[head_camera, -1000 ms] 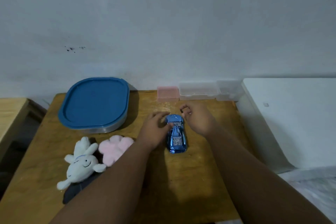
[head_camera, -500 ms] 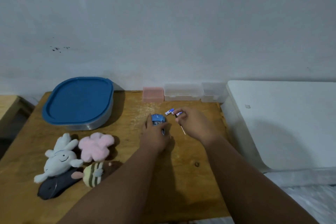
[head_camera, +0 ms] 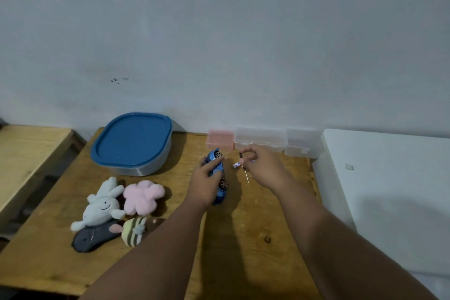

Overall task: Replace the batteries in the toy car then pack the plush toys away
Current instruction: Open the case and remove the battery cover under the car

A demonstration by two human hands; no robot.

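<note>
two hands are working: left hand [head_camera: 205, 184] is gripping the blue toy car [head_camera: 221, 193], right hand [head_camera: 264, 168] is pinching a screwdriver [head_camera: 243, 165].

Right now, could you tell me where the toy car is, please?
In the head view, near the centre, the car is gripped by the left hand, just in front of the pink box.

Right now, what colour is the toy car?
Blue; the toy car shows best in head view.
</note>
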